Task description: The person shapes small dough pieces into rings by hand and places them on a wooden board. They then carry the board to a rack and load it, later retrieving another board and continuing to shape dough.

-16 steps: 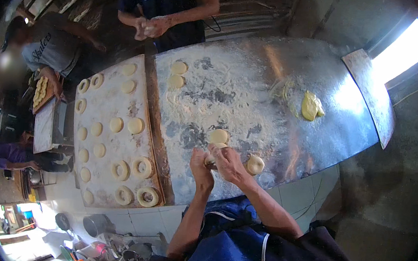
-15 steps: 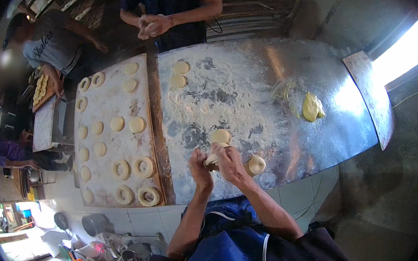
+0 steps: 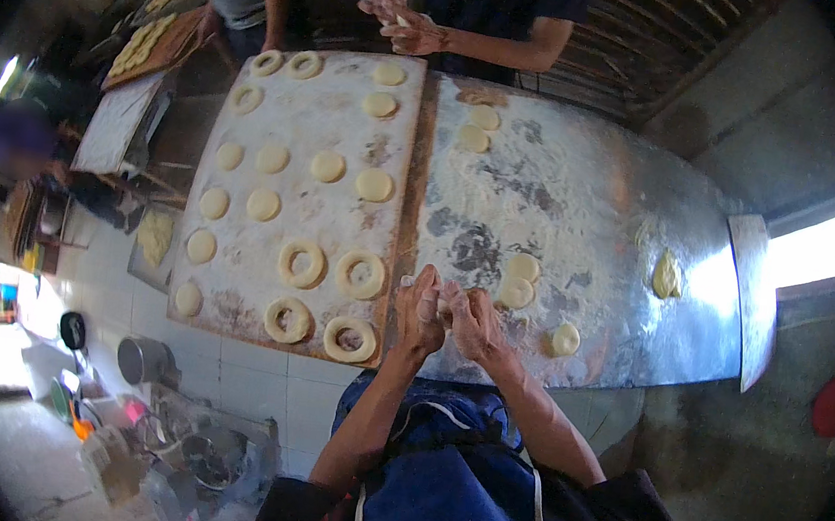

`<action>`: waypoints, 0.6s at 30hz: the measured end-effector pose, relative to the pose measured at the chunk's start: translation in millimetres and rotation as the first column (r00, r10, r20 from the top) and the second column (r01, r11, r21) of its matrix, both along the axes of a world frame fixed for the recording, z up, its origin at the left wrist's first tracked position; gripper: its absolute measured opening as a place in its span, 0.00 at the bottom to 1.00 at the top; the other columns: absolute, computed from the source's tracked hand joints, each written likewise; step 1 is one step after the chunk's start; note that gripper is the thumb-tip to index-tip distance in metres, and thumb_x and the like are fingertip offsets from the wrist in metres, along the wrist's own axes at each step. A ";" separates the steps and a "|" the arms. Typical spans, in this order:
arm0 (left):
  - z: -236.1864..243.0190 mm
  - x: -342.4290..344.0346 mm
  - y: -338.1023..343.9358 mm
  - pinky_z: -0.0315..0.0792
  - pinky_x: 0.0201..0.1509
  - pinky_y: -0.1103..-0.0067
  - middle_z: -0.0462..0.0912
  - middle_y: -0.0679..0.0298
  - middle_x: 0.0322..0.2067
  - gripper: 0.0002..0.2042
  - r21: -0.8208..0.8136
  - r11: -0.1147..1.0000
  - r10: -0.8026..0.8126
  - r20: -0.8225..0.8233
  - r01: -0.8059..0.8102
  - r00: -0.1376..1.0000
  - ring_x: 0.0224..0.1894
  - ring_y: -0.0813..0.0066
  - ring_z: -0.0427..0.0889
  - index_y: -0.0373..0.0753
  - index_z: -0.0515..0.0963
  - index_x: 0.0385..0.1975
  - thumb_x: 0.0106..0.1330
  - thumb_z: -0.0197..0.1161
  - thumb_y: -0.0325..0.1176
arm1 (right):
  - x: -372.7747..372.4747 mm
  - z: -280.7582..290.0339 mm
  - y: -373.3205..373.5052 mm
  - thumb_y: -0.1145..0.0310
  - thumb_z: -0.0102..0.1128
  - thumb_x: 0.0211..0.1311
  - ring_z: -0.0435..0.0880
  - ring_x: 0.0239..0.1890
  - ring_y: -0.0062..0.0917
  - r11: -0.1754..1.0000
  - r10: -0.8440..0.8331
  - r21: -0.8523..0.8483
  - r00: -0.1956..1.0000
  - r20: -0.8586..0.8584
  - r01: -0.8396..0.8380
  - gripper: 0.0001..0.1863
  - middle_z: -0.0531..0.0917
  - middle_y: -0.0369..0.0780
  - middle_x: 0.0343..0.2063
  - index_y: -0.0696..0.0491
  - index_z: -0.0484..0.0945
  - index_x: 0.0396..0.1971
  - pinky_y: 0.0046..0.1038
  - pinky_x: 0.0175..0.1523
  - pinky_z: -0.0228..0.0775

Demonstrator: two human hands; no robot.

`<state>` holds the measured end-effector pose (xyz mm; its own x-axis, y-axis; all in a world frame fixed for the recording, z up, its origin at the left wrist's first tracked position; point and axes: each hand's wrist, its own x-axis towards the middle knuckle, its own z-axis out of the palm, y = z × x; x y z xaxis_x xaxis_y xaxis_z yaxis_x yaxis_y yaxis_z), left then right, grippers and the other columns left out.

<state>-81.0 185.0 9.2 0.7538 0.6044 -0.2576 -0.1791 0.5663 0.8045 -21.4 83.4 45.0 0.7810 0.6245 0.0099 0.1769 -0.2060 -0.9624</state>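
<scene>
My left hand (image 3: pixel 419 313) and my right hand (image 3: pixel 476 328) meet above the near edge of the floured metal table (image 3: pixel 593 207), by the wooden board's right side. Their fingers are curled around a piece of dough (image 3: pixel 442 309), mostly hidden between them. Just right of my right hand, two flat dough rounds (image 3: pixel 516 292) touch each other on the table. Farther right sits a single dough piece (image 3: pixel 564 340) with a dented top. On the wooden board (image 3: pixel 330 227) to the left lie dough rings (image 3: pixel 302 265) and several flat rounds (image 3: pixel 327 166).
Across the table a co-worker's hands (image 3: pixel 400 23) are pressed together, floury. Two more dough rounds (image 3: pixel 472 138) lie on that side. A yellowish dough lump (image 3: pixel 667 275) rests at the right. Another person stands behind the board's far left. Pots (image 3: pixel 146 362) stand on the floor, lower left.
The view has turned, so the table looks straighter. My hands have moved left, off the two dough rounds and toward the board's edge, with the dough still between them.
</scene>
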 end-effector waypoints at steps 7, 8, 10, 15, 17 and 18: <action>2.6 -52.6 60.0 0.61 0.32 0.77 0.66 0.74 0.23 0.17 0.323 0.946 0.001 -0.021 0.006 1.000 0.24 0.79 0.64 0.43 0.67 0.28 0.74 0.53 0.47 | -35.3 28.6 60.9 0.45 0.48 0.78 0.72 0.23 0.21 0.984 0.126 -0.106 0.981 -0.150 -0.143 0.34 0.77 0.39 0.17 0.65 0.81 0.31 0.33 0.32 0.68; 2.1 -59.9 69.4 0.60 0.31 0.77 0.65 0.74 0.23 0.17 0.528 0.849 0.052 -0.060 -0.013 0.997 0.24 0.79 0.64 0.43 0.67 0.28 0.74 0.52 0.48 | -41.7 32.2 69.5 0.45 0.48 0.78 0.72 0.23 0.21 0.967 0.193 -0.140 0.971 -0.144 -0.213 0.34 0.78 0.39 0.18 0.65 0.81 0.30 0.33 0.31 0.67; 2.4 -75.6 82.2 0.60 0.30 0.77 0.63 0.72 0.22 0.19 0.511 0.849 0.130 0.043 -0.133 0.991 0.24 0.78 0.64 0.41 0.66 0.29 0.75 0.49 0.50 | -58.9 37.5 83.8 0.44 0.46 0.79 0.73 0.24 0.20 0.967 0.227 -0.089 0.965 -0.129 -0.239 0.35 0.77 0.38 0.18 0.65 0.79 0.26 0.31 0.32 0.68; 2.4 -102.9 103.6 0.62 0.29 0.76 0.60 0.66 0.20 0.24 0.217 0.954 0.184 0.117 -0.206 0.976 0.23 0.74 0.65 0.39 0.64 0.29 0.78 0.42 0.56 | -75.2 27.6 113.4 0.47 0.46 0.79 0.77 0.26 0.26 0.931 0.365 -0.030 0.930 0.043 -0.364 0.32 0.79 0.41 0.19 0.64 0.78 0.28 0.35 0.34 0.70; -1.6 -109.0 117.0 0.63 0.29 0.75 0.62 0.67 0.20 0.23 0.608 0.767 0.252 0.006 -0.203 0.968 0.23 0.73 0.66 0.40 0.64 0.29 0.79 0.43 0.55 | -80.9 15.1 124.4 0.52 0.49 0.79 0.78 0.25 0.31 0.918 0.396 -0.056 0.906 0.151 -0.392 0.28 0.80 0.43 0.20 0.64 0.79 0.31 0.37 0.34 0.71; -4.4 -111.1 123.3 0.64 0.29 0.74 0.63 0.67 0.21 0.23 0.597 0.760 0.276 0.062 -0.257 0.959 0.23 0.73 0.67 0.40 0.65 0.29 0.79 0.43 0.54 | -88.2 9.0 128.0 0.53 0.51 0.79 0.79 0.25 0.33 0.940 0.337 -0.021 0.922 0.190 -0.340 0.26 0.80 0.44 0.21 0.64 0.79 0.33 0.37 0.34 0.72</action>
<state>-192.2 308.3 4.9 0.5372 0.8191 0.2013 -0.2223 -0.0927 0.9705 -109.6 211.4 54.0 0.5062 0.8502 0.1450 0.4121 -0.0907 -0.9066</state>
